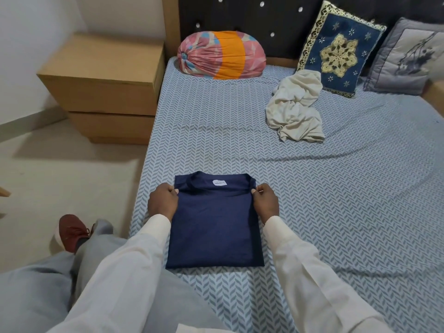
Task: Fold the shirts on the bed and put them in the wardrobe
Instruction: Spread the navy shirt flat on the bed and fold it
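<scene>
Bed [336,188]: navy shirt [213,231], label [219,183] blurred; left hand [162,204], right hand [265,203] pinch its sides.

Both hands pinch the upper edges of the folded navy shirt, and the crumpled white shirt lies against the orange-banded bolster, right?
Not quite. In the head view the crumpled white shirt lies against the blue embroidered cushion, apart from the bolster. The rest holds: the left hand and right hand pinch the upper edges of the folded navy shirt.

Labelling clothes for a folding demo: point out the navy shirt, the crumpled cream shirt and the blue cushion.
navy shirt [213,227]: head view, middle of folded front.
cream shirt [296,111]: head view, centre of the heap.
blue cushion [338,56]: head view, central gold motif.
</scene>
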